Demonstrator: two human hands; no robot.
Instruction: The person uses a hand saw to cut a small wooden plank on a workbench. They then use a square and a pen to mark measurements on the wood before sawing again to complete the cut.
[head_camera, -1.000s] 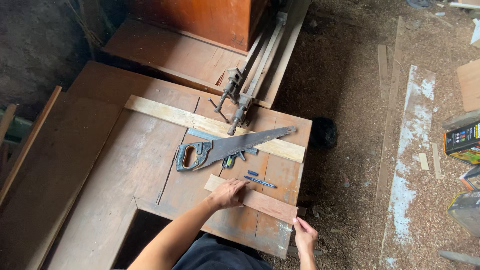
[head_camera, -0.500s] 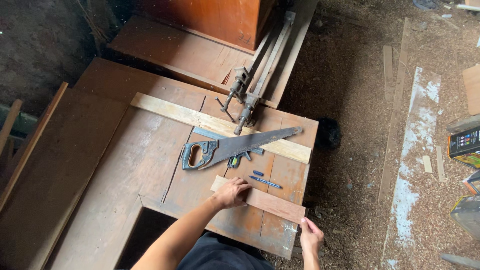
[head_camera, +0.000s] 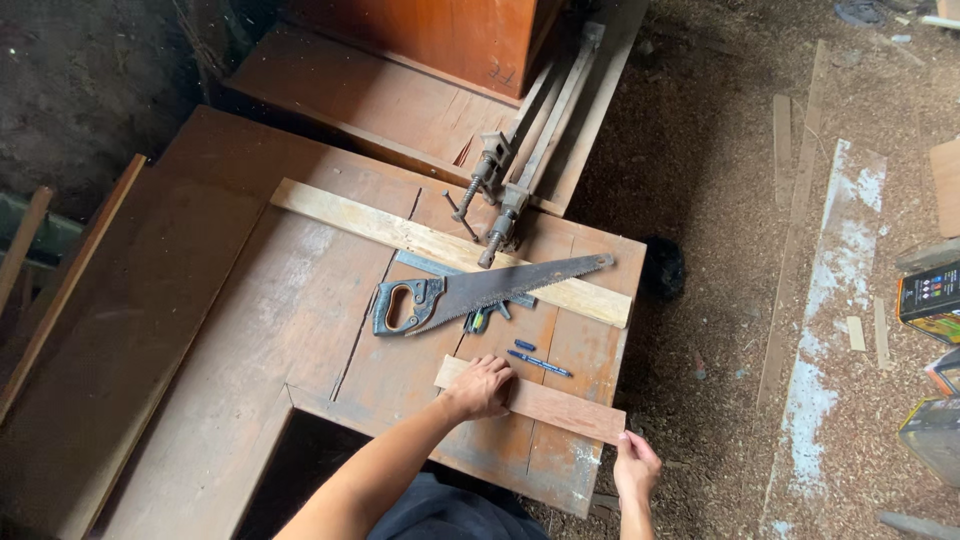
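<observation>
A short reddish wooden strip (head_camera: 560, 408) lies near the front edge of a worn wooden workbench (head_camera: 250, 330). My left hand (head_camera: 482, 386) presses flat on the strip's left end. My right hand (head_camera: 636, 466) grips the strip's right end, at the bench's front right corner. Just behind the strip lie a blue pen (head_camera: 540, 363) and a handsaw (head_camera: 480, 290) with a dark handle. The saw blade rests across a long pale wooden batten (head_camera: 400, 238).
Two metal bar clamps (head_camera: 510, 190) lean from the bench toward a reddish cabinet (head_camera: 440, 40) at the back. The floor at right is covered in sawdust, with wood scraps (head_camera: 785, 140) and coloured boxes (head_camera: 928, 295). A dark gap (head_camera: 300, 460) opens in the bench front.
The view has shifted slightly. My right hand has come up from below the bench corner to the strip's right end. My left hand stays on the strip.
</observation>
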